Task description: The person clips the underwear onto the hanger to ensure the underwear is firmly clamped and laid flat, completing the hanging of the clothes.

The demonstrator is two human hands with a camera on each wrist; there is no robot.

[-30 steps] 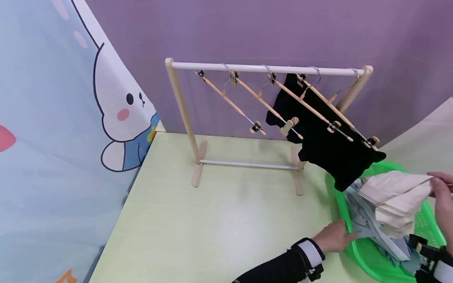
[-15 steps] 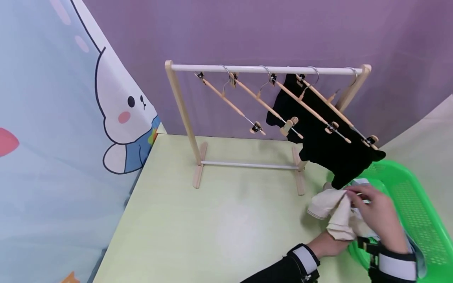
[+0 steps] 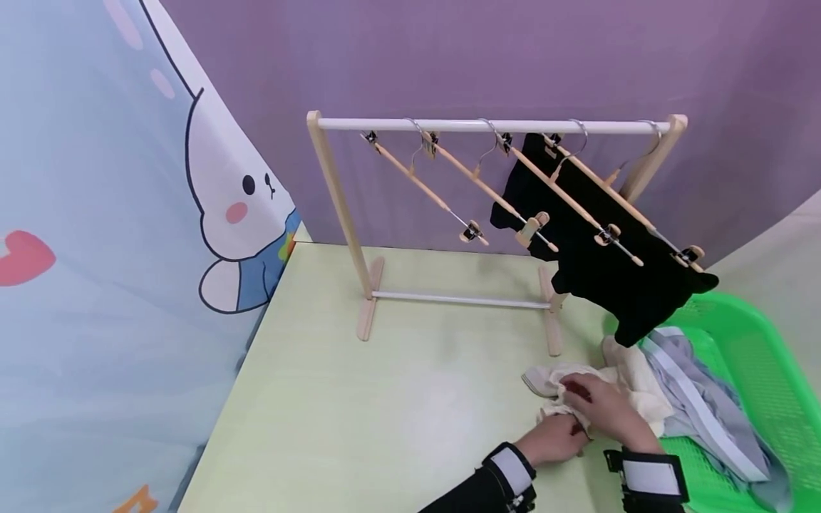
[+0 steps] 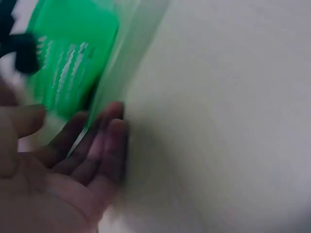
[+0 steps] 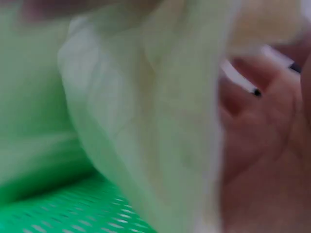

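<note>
A crumpled cream cloth garment (image 3: 638,377) stretches from the green basket (image 3: 779,370) out over the table; its kind cannot be made out. My right hand (image 3: 606,406) grips it from above, and in the right wrist view the cream fabric (image 5: 146,111) hangs blurred beside the palm. Close by on the left, my left hand (image 3: 554,437) is at the garment's lower edge. The left wrist view has its palm and loosely bent fingers (image 4: 109,145) with no fabric visible between them. Grey-blue clothing (image 3: 712,406) with a pale band lies in the basket.
Behind the hands stands a wooden rack (image 3: 462,125) with several clip hangers (image 3: 442,199). A black garment (image 3: 596,249) hangs at its right end, its lower corner just above the basket. The pale green table (image 3: 385,413) extends to the left.
My right hand has brought the cream garment leftward out of the basket, over the table. My left hand has left the basket's rim and moved slightly left, beside the right hand.
</note>
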